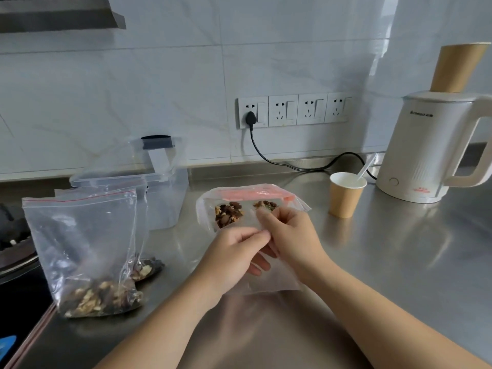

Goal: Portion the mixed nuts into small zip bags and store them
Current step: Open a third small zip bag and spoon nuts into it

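- Pinching: left hand [234, 251] and right hand [287, 235], both grips closed on small zip bag [269, 275] near edge.
- Bag's long axis runs away from hands toward paper cup [344, 195]; nuts [229, 213] at far end.

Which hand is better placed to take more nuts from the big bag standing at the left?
Probably the left hand. It is nearer the big bag, which stands on its side of the counter. The right hand would cross over, and could keep holding the small bag.

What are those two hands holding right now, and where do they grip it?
Both hold one clear plastic bag. The left hand and right hand pinch its upper edge where they meet, in front of the small nut bags.
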